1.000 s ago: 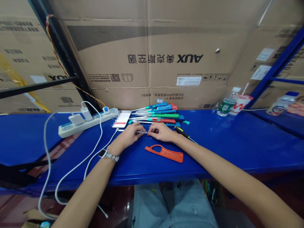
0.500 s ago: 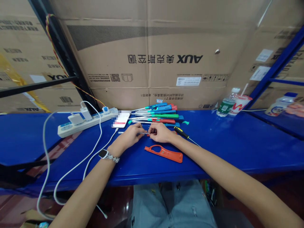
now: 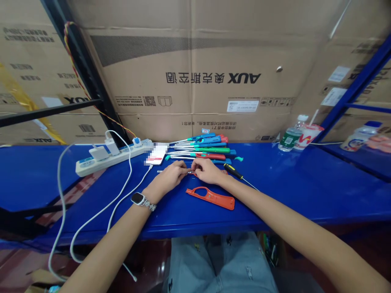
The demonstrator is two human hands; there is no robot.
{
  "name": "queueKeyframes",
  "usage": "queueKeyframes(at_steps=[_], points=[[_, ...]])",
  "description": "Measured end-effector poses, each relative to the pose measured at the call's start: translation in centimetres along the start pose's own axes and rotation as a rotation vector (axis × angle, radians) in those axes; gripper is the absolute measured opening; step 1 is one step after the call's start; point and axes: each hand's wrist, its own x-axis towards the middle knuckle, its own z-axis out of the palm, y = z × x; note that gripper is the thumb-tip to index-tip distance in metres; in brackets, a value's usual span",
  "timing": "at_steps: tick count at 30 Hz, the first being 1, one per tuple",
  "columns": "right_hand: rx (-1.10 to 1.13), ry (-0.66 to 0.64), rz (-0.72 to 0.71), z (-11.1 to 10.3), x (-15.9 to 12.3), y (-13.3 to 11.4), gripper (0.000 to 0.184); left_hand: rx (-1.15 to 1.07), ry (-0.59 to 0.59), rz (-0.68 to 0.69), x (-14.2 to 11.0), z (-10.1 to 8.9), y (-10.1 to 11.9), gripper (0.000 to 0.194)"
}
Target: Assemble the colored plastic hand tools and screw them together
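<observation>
My left hand (image 3: 174,176) is closed, its fingertips pinching a small metal part (image 3: 191,172), probably the lighter's metal rod. My right hand (image 3: 205,171) is closed right beside it, gripping an orange lighter casing half (image 3: 225,172) that mostly hides under the palm. The fingertips of both hands almost meet. A second orange casing half (image 3: 218,199), with its oval trigger opening, lies on the table in front of the hands. Behind them rest several long-necked lighters (image 3: 210,149) in blue, green and red.
A black-and-yellow screwdriver (image 3: 233,170) lies right of my right hand. A phone (image 3: 158,154) on a white cable and a power strip (image 3: 122,157) are at left. A water bottle (image 3: 288,138) and a lidded cup (image 3: 308,136) stand at right on the blue table (image 3: 293,191).
My left fingers have moved slightly right, closer to the right hand. The thin metal piece between the hands now shows only as a short shiny bit over the orange casing. The camera view has shifted slightly.
</observation>
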Motion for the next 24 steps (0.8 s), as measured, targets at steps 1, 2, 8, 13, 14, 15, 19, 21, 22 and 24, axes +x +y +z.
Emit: queueKeyframes(at_steps=[1, 2, 8, 13, 14, 15, 19, 21, 22, 24], points=[[-0.002, 0.004, 0.003, 0.0, 0.0, 0.0, 0.024, 0.015, -0.002, 0.005, 0.0, 0.0, 0.2, 0.035], [-0.003, 0.009, 0.005, -0.1, 0.0, 0.0, 0.023, 0.036, -0.004, 0.004, 0.0, 0.0, 0.4, 0.034], [0.019, 0.051, 0.008, -0.1, 0.1, 0.2, 0.025, 0.117, -0.013, 0.004, 0.0, -0.3, 1.2, 0.029], [0.068, 0.106, 0.011, -0.2, 0.2, 0.4, 0.027, 0.128, -0.025, 0.022, 0.3, -0.3, 0.9, 0.032], [0.079, 0.121, 0.015, -0.3, 0.2, 0.3, 0.028, 0.13, -0.03, 0.019, 0.3, -0.3, 0.9, 0.033], [0.089, 0.137, 0.018, -0.5, 0.2, 0.3, 0.028, 0.131, -0.031, 0.017, 0.4, -0.2, 0.8, 0.033], [0.04, 0.185, -0.049, -2.0, -0.5, -0.2, 0.024, 0.116, -0.012, 0.017, 0.4, -0.1, 0.8, 0.037], [-0.088, 0.141, -0.132, -2.9, -1.4, -0.4, 0.023, 0.11, 0.004, 0.015, 0.3, 0.0, 0.8, 0.039], [-0.169, 0.104, -0.159, -3.3, -1.9, -0.4, 0.024, 0.11, 0.011, 0.013, 0.3, 0.0, 0.8, 0.039], [-0.325, 0.03, -0.174, -3.9, -3.2, -0.3, 0.026, 0.112, 0.017, 0.009, 0.2, 0.0, 0.8, 0.04]])
